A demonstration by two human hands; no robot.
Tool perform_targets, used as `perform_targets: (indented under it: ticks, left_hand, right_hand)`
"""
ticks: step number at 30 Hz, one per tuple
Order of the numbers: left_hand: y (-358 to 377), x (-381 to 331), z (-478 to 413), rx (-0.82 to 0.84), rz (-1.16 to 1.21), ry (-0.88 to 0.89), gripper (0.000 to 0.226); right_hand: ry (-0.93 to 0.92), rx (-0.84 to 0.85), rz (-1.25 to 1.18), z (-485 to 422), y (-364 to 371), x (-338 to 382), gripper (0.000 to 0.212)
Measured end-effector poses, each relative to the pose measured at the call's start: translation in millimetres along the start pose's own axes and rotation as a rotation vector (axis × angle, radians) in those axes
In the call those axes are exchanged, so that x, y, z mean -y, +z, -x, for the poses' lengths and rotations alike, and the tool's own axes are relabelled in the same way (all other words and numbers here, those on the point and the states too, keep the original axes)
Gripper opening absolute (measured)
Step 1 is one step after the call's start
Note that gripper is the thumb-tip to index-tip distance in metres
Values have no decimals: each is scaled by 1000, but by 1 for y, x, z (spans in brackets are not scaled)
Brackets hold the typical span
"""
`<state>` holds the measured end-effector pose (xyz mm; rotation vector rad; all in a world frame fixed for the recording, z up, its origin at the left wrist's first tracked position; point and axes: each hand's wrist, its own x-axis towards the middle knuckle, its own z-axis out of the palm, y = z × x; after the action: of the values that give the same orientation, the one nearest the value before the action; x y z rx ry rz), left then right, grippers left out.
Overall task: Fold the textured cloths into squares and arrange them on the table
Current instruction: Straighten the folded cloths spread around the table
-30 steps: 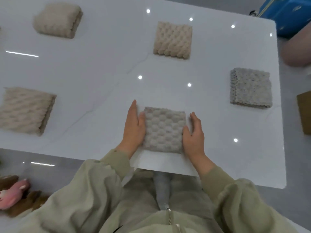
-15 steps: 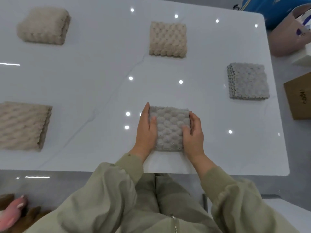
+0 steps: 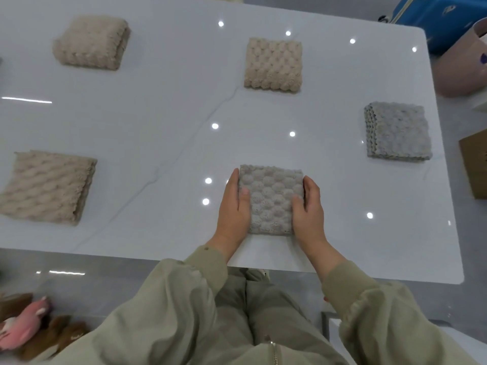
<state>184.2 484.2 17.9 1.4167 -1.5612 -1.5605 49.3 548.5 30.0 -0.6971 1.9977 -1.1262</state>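
Squarely between my hands, the folded grey cloth (image 3: 270,200) sits near the worktop's (image 3: 158,114) front edge. My left hand (image 3: 233,206) and right hand (image 3: 309,209) flank it evenly, fingers (image 3: 233,181) straight against its sides, thumbs resting on top.

Folded grey bubble-textured cloth (image 3: 271,198) lies flat near table's (image 3: 158,114) front edge.

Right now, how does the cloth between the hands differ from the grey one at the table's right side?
The near cloth is flanked by the left hand and right hand, touching its sides; the right grey cloth lies untouched. The near cloth looks paler, beige-grey; the right grey cloth is cooler grey. Both are folded squares with a bubbly texture.
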Motion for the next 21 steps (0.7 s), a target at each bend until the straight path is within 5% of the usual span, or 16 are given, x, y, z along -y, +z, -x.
perform_targets:
  ticks: [12,17,21]
  left_hand:
    - [-4,-4,7,-49,-143,63,52]
    - [-24,-7,9,5,-822,337,57]
    - [-39,-3,16,-50,-1138,304,60]
  right_hand:
    - [-30,-33,123,3,-7,11,53]
    - [-262,22,429,7,-8,22,53]
    - [-409,128,764,6,15,32,57]
